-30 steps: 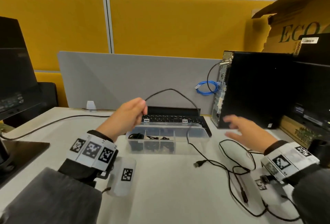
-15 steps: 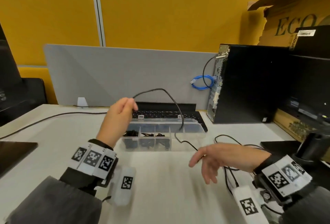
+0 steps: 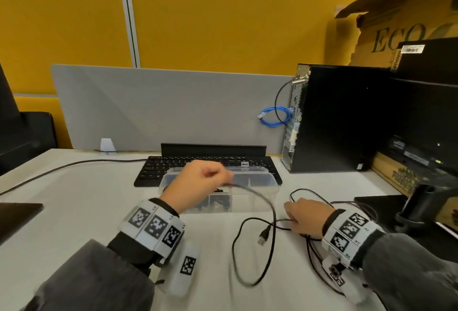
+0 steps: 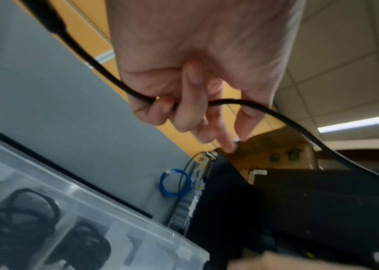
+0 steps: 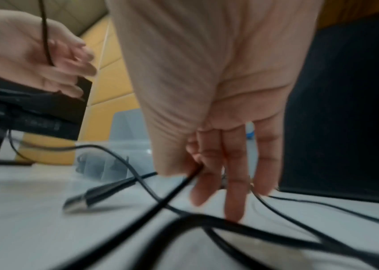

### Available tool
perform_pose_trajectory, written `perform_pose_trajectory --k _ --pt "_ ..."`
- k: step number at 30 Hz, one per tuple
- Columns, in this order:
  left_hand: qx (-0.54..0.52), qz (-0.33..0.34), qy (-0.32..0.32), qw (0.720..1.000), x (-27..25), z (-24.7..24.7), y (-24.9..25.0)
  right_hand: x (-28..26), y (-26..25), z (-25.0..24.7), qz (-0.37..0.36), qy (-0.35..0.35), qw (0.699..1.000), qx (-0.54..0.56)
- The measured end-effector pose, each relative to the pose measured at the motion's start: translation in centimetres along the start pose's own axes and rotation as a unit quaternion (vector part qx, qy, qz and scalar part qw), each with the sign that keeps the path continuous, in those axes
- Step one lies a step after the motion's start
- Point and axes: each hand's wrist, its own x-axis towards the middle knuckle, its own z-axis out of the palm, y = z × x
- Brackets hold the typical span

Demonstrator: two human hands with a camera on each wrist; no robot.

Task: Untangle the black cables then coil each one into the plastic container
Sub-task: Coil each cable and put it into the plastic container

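Near the desk's (image 3: 104,214) front edge, a loose loop of black cable (image 3: 269,256) sprawls on the white surface, its USB plug (image 3: 263,234) lying free inside the loop. At the right, the right hand (image 3: 306,216) rests on a knot of black cables (image 3: 314,248), thumb and forefinger pinching one strand while the other fingers point down onto the pile. Further in, the left hand (image 3: 197,186) hovers over the plastic container (image 3: 257,174), fingers curled round the cable, which arcs from the fist down to the loop. The clear, divided container sits mid-desk with its lid open; coiled black leads already fill its left compartments, while the right ones look empty. The job appears partly done: one cable is drawn clear but not yet coiled, and the tangle at the right remains. Behind the container lies a black keyboard (image 3: 158,167), then a grey divider panel (image 3: 161,107). A black computer tower (image 3: 347,117) stands at the back right, a blue cable (image 3: 275,117) looped beside it, crowding the working space.
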Motion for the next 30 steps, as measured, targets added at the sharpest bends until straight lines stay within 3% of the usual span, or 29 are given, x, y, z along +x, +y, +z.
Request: perform_pose_trajectory --k 4,7,9,11,13,15,16,18,20,22,25,27,30 --pt "0.161 -0.003 -0.114 0.980 0.8 4.0 0.5 -0.9 0.1 -1.2 -0.059 0.078 0.973 0.211" --pt "0.274 -0.072 -0.201 0.938 1.0 7.0 0.2 -1.9 0.0 -2.6 -0.079 0.099 0.903 0.411" --pt "0.330 -0.093 -0.226 0.912 1.1 8.1 -0.1 -2.5 0.3 -3.3 -0.079 0.115 0.857 0.496" --pt "0.310 -0.084 -0.218 0.921 1.5 8.2 -0.6 -2.9 0.9 -3.6 -0.072 0.112 0.830 0.542" --pt "0.223 -0.065 -0.218 0.948 2.0 7.5 -0.9 -2.8 2.1 -3.5 -0.045 0.145 0.847 0.509" --pt "0.146 -0.053 -0.180 0.971 2.3 5.7 -1.0 -2.2 4.4 -2.8 0.028 0.221 0.895 0.387" --pt "0.106 -0.049 -0.136 0.984 2.4 4.5 -1.0 -2.1 5.7 -2.4 0.080 0.245 0.911 0.321" --pt "0.033 -0.040 -0.024 0.998 2.4 2.0 -0.6 -2.0 7.8 -1.4 0.195 0.222 0.939 0.177" --pt "0.004 -0.032 0.053 0.998 2.2 -0.1 -0.1 -2.0 8.3 -0.5 0.252 0.200 0.946 0.051" --pt "-0.011 -0.023 0.055 0.998 2.0 -0.9 0.9 -2.0 6.2 -0.7 0.205 0.258 0.942 0.058" --pt "-0.040 0.004 0.022 0.999 1.8 -0.1 2.7 -1.9 0.8 -1.8 0.069 0.321 0.939 0.100" --pt "-0.063 0.026 0.043 0.997 1.4 0.0 3.8 -1.4 -1.9 -1.7 -0.006 0.283 0.952 0.114" --pt "-0.120 0.058 0.102 0.986 0.7 -1.4 5.0 -0.2 -2.0 -0.3 -0.027 0.128 0.982 0.137"
